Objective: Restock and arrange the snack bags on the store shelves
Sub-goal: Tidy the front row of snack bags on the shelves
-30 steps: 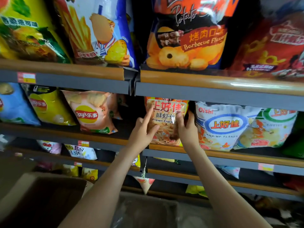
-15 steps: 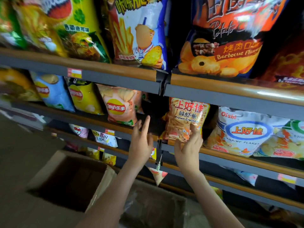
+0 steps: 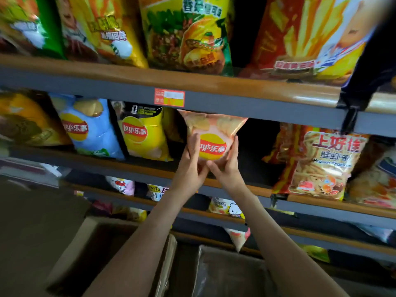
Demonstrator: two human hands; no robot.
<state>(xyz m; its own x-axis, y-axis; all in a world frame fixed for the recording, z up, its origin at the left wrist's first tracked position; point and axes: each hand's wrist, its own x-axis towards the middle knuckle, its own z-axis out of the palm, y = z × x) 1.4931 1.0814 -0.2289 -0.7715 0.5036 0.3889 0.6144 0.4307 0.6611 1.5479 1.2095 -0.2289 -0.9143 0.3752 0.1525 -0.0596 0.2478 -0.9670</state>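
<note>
A pink Lay's chip bag (image 3: pixel 214 133) stands upright on the middle shelf (image 3: pixel 150 166). My left hand (image 3: pixel 190 166) grips its lower left side and my right hand (image 3: pixel 227 166) grips its lower right side, thumbs meeting under the logo. A yellow Lay's bag (image 3: pixel 143 136) and a blue Lay's bag (image 3: pixel 87 127) stand to its left. An orange prawn cracker bag (image 3: pixel 321 163) stands to the right across a dark gap.
Large chip bags (image 3: pixel 186 33) fill the upper shelf, which carries a red price tag (image 3: pixel 169 97). Small Hello Kitty packs (image 3: pixel 227 206) sit on lower shelves. Open cardboard boxes (image 3: pixel 102 249) stand on the floor below my arms.
Both hands left the prawn cracker bag and moved left onto the pink Lay's bag, closing on its lower sides. The view swung left and came closer to the shelf.
</note>
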